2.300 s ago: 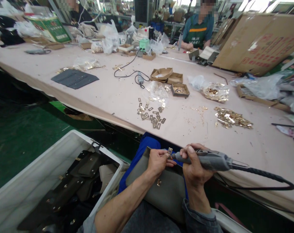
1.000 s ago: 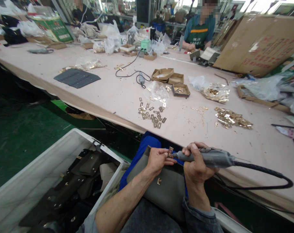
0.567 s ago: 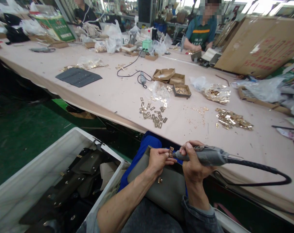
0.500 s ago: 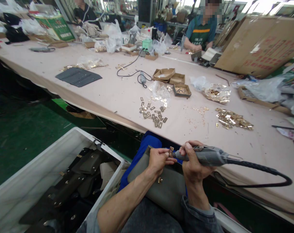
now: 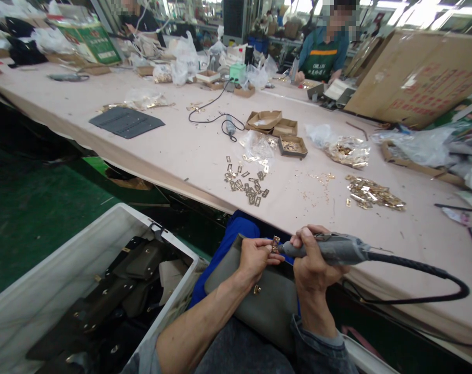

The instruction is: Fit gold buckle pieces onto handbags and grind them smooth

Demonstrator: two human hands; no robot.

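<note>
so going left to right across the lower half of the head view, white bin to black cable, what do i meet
White bin → left hand, its fingers holding a small gold-toned metal plate → right hand around a grey electric screwdriver → the screwdriver's black cable

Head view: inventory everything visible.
Table: one, pinkish, centre
Corded tool: one, grey, lower centre
Small plate: one, gold, by tool tip
Panel: one, olive, lower centre
Crate: one, white, lower left
Pieces: several, olive, crate
Loose plates: many, gold, table
Boxes: several, brown or green, table
Bags: several, clear, table
Sheet: one, dark, table left
Other tools: several, grey, table
People: several, mixed clothing, rear
Left hand: one, bare, on plate
Right hand: one, bare, round tool
</note>
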